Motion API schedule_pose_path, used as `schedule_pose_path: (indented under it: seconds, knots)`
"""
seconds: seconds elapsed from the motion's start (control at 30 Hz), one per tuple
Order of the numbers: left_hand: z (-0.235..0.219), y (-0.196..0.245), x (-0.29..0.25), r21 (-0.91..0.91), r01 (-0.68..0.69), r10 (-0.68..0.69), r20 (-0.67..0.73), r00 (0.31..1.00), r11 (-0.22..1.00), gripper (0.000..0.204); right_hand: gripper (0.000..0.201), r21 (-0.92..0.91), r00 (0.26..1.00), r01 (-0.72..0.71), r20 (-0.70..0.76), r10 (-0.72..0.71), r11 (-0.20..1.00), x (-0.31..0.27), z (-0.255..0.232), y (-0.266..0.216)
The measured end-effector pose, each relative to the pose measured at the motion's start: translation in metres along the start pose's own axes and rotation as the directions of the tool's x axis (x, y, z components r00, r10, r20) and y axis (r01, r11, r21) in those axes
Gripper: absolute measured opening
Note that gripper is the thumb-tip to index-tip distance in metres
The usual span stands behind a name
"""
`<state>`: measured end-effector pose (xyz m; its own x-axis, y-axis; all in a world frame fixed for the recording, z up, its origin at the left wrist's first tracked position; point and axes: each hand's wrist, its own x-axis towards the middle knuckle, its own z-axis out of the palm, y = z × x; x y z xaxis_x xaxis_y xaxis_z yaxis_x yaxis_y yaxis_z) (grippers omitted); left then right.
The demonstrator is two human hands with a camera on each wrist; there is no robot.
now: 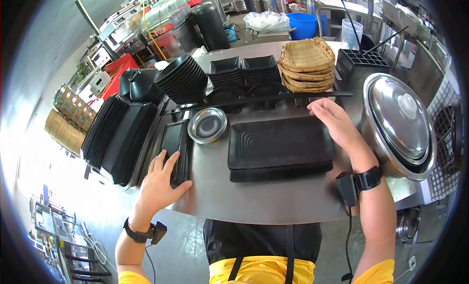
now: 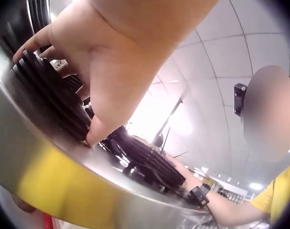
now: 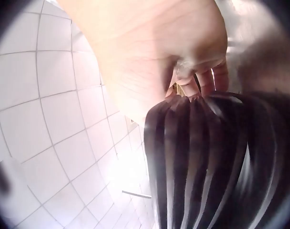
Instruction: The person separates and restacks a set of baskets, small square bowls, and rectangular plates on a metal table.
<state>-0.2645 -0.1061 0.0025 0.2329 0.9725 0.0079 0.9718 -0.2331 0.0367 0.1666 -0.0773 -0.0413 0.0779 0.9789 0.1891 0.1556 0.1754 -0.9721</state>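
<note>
My left hand [image 1: 159, 183] rests with spread fingers across a stack of narrow black trays [image 1: 175, 136], its thumb by the near right corner. In the left wrist view, the fingers and thumb span the stacked edges. My right hand [image 1: 337, 125] is at the far right corner of a stack of black rectangular plates [image 1: 273, 144], its fingers loosely bent. Those plates' layered rims [image 3: 197, 157] fill the right wrist view's lower half, with the fingertips right at the top edge. Between the two stacks sit small round metal-rimmed dishes [image 1: 207, 125].
A black bar [image 1: 264, 102] crosses behind the plates. Beyond it stand black square bowls [image 1: 225, 71], tilted black bowls [image 1: 181, 81] and woven bamboo baskets [image 1: 308, 64]. A large metal pot with a lid [image 1: 398, 122] is at right; upright black trays [image 1: 122, 142] stand at left.
</note>
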Motion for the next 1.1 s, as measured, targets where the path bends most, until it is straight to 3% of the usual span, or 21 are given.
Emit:
schedule_pose_path:
  seconds: [0.23,0.3,0.37,0.43,0.57,0.63,0.67,0.73,0.8,0.87,0.9,1.0,1.1]
  knots:
    - [0.003,-0.022,-0.002,-0.151,-0.083,0.066,-0.116,0.991,0.985,0.066,0.027,0.017,1.0,0.002,0.005,-0.003,1.0,0.001,-0.001,0.0]
    - [0.004,-0.039,0.001,-0.214,-0.201,0.126,-0.318,0.94,0.956,0.054,0.027,0.03,1.0,0.007,0.005,-0.008,1.0,0.001,0.0,0.0]
    - [-0.003,-0.047,0.001,-0.29,-0.249,0.085,-0.481,0.872,0.924,0.039,0.027,0.038,1.0,0.011,-0.003,-0.011,0.999,0.001,0.0,0.0]
    - [-0.014,-0.048,-0.005,-0.591,-0.137,-0.184,-0.449,0.874,0.795,0.032,0.027,0.019,1.0,0.026,0.005,-0.026,0.999,0.001,0.001,0.002]
    - [-0.018,-0.05,-0.004,-0.702,-0.437,-0.189,-0.624,0.758,0.563,0.05,0.028,-0.106,0.996,0.064,-0.05,-0.07,0.992,0.001,0.003,0.005]
    - [-0.024,-0.024,-0.004,-0.755,-0.532,-0.226,-0.635,0.739,0.384,0.054,0.03,-0.147,0.996,0.061,-0.048,-0.069,0.987,0.001,0.0,0.004]
    - [-0.028,-0.009,-0.002,-0.757,-0.532,-0.229,-0.634,0.738,0.379,0.054,0.03,-0.185,0.991,0.11,-0.053,-0.121,0.977,0.002,-0.001,0.003]
    - [-0.035,0.022,0.006,-0.834,-0.548,-0.115,-0.551,0.827,0.059,0.058,0.031,-0.226,0.984,0.157,-0.05,-0.173,0.961,0.001,-0.001,0.001]
    - [-0.041,0.053,0.021,-0.886,-0.462,-0.005,-0.462,0.887,-0.049,0.06,0.036,-0.015,0.976,0.196,-0.098,-0.197,0.98,-0.001,0.001,-0.007]
    - [-0.048,0.082,0.037,-0.935,-0.247,0.132,-0.287,0.949,-0.252,0.054,0.039,0.058,0.964,0.259,-0.08,-0.254,0.964,-0.006,0.002,-0.017]
    - [-0.041,0.092,0.055,-0.918,-0.223,0.046,-0.251,0.967,-0.327,0.047,0.042,0.139,0.949,0.314,-0.07,-0.307,0.939,-0.009,0.004,-0.021]
    - [-0.043,0.107,0.089,-0.963,0.001,0.218,-0.059,0.974,-0.268,0.038,0.042,0.151,0.939,0.338,-0.115,-0.323,0.929,-0.01,0.004,-0.021]
    - [-0.037,0.115,0.106,-0.99,-0.004,0.265,-0.042,0.963,-0.14,0.033,0.043,0.058,0.939,0.316,-0.16,-0.304,0.947,-0.012,0.002,-0.029]
